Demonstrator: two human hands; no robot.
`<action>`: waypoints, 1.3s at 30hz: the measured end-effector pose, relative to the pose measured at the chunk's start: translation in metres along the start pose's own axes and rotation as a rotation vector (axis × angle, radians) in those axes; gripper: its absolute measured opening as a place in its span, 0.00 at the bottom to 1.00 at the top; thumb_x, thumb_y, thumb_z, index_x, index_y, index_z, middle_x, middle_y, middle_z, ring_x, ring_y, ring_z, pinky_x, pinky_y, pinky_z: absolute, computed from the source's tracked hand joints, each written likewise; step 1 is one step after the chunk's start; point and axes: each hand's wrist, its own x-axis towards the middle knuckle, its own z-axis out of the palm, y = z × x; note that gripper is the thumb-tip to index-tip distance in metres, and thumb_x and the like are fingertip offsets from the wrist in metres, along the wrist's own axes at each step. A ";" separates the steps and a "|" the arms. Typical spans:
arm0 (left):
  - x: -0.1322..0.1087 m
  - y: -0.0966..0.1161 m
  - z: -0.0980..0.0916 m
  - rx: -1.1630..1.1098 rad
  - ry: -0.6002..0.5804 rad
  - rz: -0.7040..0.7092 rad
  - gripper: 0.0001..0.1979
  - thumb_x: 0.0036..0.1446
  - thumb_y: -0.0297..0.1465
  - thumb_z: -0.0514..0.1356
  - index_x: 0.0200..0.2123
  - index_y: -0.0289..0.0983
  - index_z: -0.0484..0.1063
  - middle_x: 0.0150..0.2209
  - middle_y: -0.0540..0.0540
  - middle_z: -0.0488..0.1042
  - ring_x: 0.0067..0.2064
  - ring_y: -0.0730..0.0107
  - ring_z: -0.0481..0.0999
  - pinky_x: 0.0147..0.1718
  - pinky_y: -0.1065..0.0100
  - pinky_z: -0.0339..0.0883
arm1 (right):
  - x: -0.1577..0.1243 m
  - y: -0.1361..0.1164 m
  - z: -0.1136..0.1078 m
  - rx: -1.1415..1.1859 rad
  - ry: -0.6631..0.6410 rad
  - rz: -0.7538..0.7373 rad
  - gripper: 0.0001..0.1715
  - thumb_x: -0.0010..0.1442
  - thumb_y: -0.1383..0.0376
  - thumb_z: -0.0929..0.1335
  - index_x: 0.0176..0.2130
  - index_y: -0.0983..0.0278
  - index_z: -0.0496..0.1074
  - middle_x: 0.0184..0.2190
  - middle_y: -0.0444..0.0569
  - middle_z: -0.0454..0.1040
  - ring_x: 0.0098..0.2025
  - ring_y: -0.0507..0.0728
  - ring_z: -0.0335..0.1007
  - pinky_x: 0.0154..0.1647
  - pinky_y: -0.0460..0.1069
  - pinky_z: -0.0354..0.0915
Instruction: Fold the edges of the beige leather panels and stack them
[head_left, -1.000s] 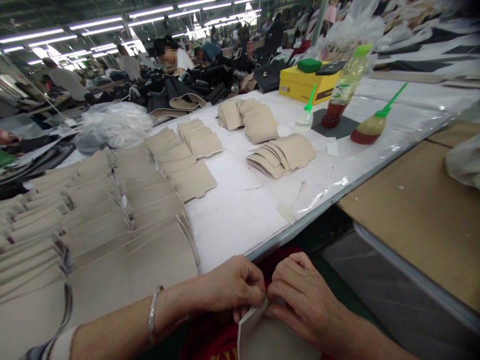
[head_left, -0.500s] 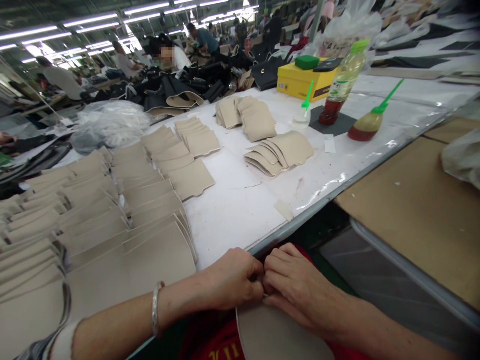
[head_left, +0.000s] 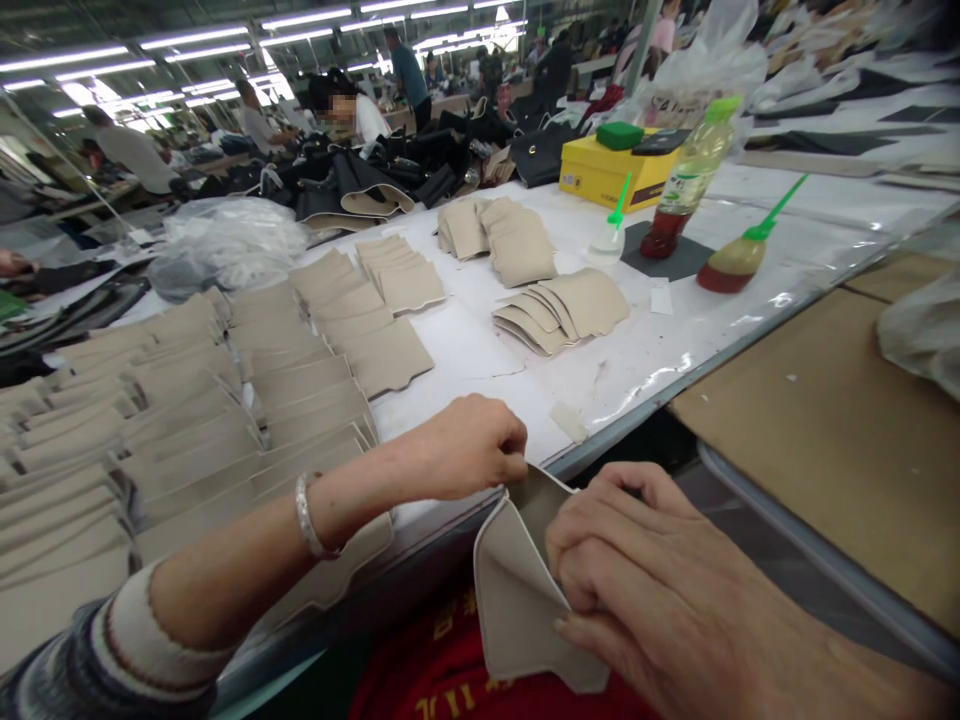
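My left hand [head_left: 469,447] is closed in a pinch on the top corner of a beige cut piece [head_left: 517,590], just at the table's front edge. My right hand [head_left: 637,570] is closed on the same piece's right side, fingers curled over it. The piece hangs folded between both hands above my red-clad lap. A silver bangle [head_left: 306,515] sits on my left wrist. Rows of overlapping beige cut pieces [head_left: 247,400] lie on the white table [head_left: 480,400] to my left.
Smaller beige stacks [head_left: 562,305] lie mid-table. A yellow box [head_left: 607,165], a tall bottle [head_left: 686,180] and two green-nozzled glue bottles [head_left: 739,250] stand at the back right. A brown board [head_left: 825,420] lies right. Other people work at benches behind.
Both hands rose from my lap toward the table edge. The beige piece came up with them and now hangs folded between them.
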 end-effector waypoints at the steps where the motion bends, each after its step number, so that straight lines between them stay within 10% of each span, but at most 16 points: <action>1: 0.002 0.000 -0.003 0.006 0.003 0.008 0.06 0.46 0.26 0.54 0.19 0.35 0.66 0.17 0.54 0.60 0.23 0.76 0.57 0.24 0.70 0.48 | 0.002 -0.003 -0.002 0.014 -0.009 -0.010 0.15 0.67 0.70 0.64 0.28 0.62 0.63 0.28 0.41 0.71 0.32 0.53 0.66 0.45 0.53 0.55; 7: -0.008 -0.020 0.041 -0.558 -0.384 -0.066 0.03 0.47 0.27 0.54 0.23 0.36 0.66 0.19 0.54 0.64 0.22 0.75 0.64 0.22 0.74 0.55 | -0.023 0.008 0.016 0.111 -0.036 0.064 0.12 0.66 0.70 0.65 0.30 0.61 0.63 0.27 0.40 0.71 0.32 0.52 0.68 0.44 0.51 0.56; 11: -0.015 -0.032 0.061 -0.659 -0.306 -0.052 0.03 0.46 0.27 0.54 0.24 0.36 0.67 0.21 0.54 0.64 0.25 0.76 0.63 0.23 0.75 0.56 | -0.037 0.029 0.022 0.098 -0.020 0.116 0.08 0.64 0.71 0.67 0.42 0.60 0.65 0.42 0.46 0.70 0.46 0.57 0.64 0.47 0.53 0.55; 23: -0.015 -0.033 0.055 -0.860 -0.272 0.093 0.04 0.48 0.28 0.55 0.25 0.34 0.68 0.31 0.50 0.67 0.35 0.71 0.64 0.37 0.70 0.59 | -0.022 0.055 0.043 0.086 -0.075 0.083 0.09 0.66 0.74 0.65 0.43 0.61 0.67 0.42 0.48 0.67 0.45 0.61 0.59 0.47 0.58 0.53; 34: -0.008 -0.020 0.009 -0.617 -0.157 0.009 0.05 0.53 0.28 0.53 0.25 0.36 0.62 0.24 0.55 0.55 0.28 0.75 0.56 0.27 0.71 0.50 | 0.015 0.018 -0.010 0.230 -0.182 0.080 0.13 0.63 0.76 0.66 0.32 0.61 0.59 0.36 0.44 0.69 0.42 0.56 0.64 0.45 0.51 0.60; 39: -0.013 -0.016 0.038 -0.647 -0.399 -0.006 0.06 0.51 0.28 0.56 0.24 0.36 0.63 0.23 0.55 0.57 0.27 0.75 0.56 0.26 0.71 0.52 | 0.002 -0.001 -0.005 0.332 -0.202 0.034 0.12 0.64 0.71 0.66 0.31 0.60 0.60 0.33 0.43 0.71 0.39 0.55 0.68 0.42 0.50 0.63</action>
